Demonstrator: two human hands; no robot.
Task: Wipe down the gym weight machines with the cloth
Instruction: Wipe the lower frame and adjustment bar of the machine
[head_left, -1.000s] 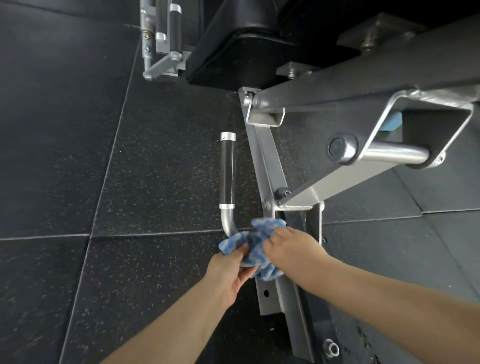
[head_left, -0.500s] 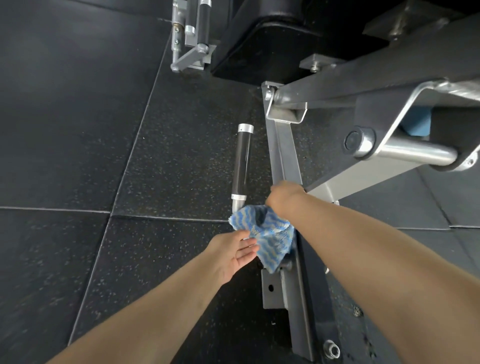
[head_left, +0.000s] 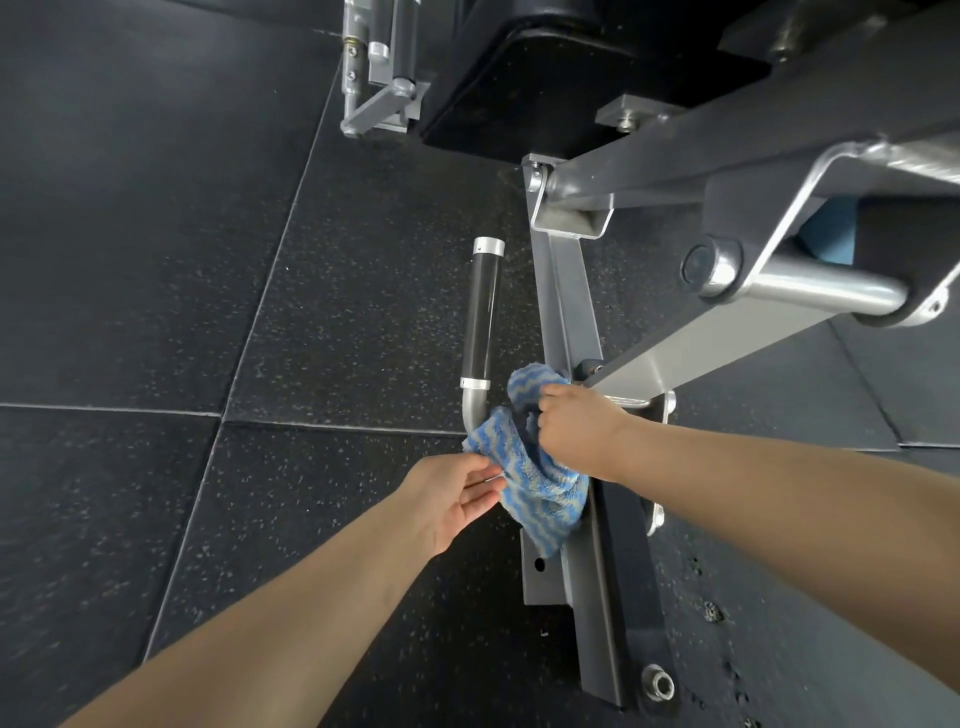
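Note:
A blue-and-white striped cloth hangs bunched against the grey steel upright of the weight machine, just below its joint with a diagonal brace. My right hand grips the cloth's upper part against the frame. My left hand is at the cloth's lower left edge with straight fingers touching it. A black-gripped handle with chrome ends stands just left of the upright; the cloth covers its lower bend.
A chrome weight peg sticks out from the grey arm at the right. A black pad sits at the top, with a second handle bracket to its left. Dark rubber floor tiles lie all around.
My right hand has drawn back down the upright from the higher point it reached half a second ago, with the cloth still in it. My left hand stays beside the cloth's lower edge.

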